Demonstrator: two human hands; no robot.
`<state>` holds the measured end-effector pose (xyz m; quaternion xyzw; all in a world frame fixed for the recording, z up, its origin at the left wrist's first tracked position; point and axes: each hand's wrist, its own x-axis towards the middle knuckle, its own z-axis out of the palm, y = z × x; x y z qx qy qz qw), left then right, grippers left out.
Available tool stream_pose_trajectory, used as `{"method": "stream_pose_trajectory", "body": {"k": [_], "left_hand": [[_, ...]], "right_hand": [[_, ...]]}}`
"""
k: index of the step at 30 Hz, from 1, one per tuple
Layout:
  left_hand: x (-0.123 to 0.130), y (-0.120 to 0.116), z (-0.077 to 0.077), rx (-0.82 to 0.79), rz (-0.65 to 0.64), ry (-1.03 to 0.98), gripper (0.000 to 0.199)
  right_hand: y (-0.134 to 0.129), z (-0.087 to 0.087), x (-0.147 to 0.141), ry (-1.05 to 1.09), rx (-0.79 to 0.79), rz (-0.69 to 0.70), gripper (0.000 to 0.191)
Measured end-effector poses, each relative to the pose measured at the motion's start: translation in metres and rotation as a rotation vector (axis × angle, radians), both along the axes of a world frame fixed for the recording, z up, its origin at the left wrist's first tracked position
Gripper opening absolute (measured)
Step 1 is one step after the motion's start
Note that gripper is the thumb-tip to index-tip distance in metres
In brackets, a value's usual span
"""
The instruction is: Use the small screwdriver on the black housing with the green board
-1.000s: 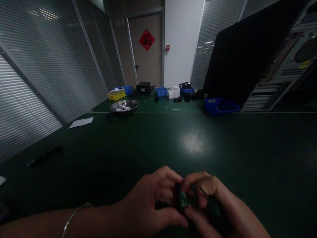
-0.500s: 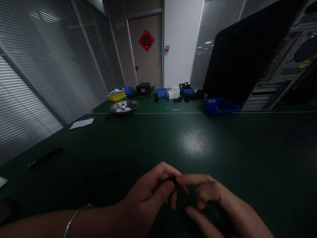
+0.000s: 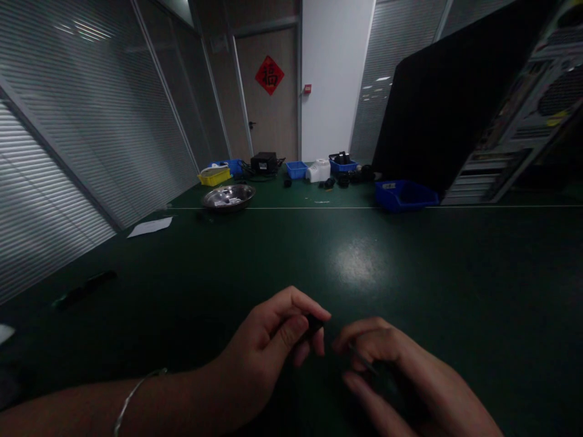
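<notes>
Close in front of me, my left hand (image 3: 273, 343) is closed, pinching a small dark piece (image 3: 314, 323) between thumb and fingers. Most of that piece is covered by the fingers, so its kind does not show. To the right, a short gap away, my right hand (image 3: 392, 358) is curled around a thin grey rod-like thing (image 3: 363, 358). Only a short slanted length of it is visible, and the rest is lost in shadow and blur. Both hands are just over the dark green tabletop (image 3: 291, 255).
A metal bowl (image 3: 248, 193) with small pieces stands far left, near a paper sheet (image 3: 150, 227). A dark elongated object (image 3: 86, 288) lies left. Blue bin (image 3: 405, 197) and computer case (image 3: 483, 170) are at right. Small bins, a black box (image 3: 264, 162) and a white device (image 3: 319, 171) line the back.
My hands have come apart: the fingers touched before, and now a gap lies between them. The left hand has shifted slightly up and left, showing the dark piece.
</notes>
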<state>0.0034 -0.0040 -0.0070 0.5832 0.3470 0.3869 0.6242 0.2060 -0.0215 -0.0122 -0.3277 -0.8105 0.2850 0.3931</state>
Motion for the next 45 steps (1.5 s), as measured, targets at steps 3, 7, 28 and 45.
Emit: {"method": "stream_pose_trajectory", "body": {"k": [3,7,28,45], "left_hand": [[0.001,0.001,-0.003,-0.041,-0.048,-0.02,0.03],[-0.001,-0.001,-0.003,0.052,-0.075,0.055,0.02],[-0.004,0.0,0.003,0.221,0.103,0.219,0.015],[-0.002,0.009,-0.001,-0.14,0.001,-0.113,0.014]], "right_hand": [[-0.001,0.0,0.002,-0.019,-0.021,0.009,0.035],[0.0,0.0,0.004,-0.044,-0.005,-0.083,0.032],[-0.001,0.005,0.006,-0.16,0.005,-0.07,0.026],[0.002,0.006,0.002,-0.141,-0.108,-0.027,0.023]]}}
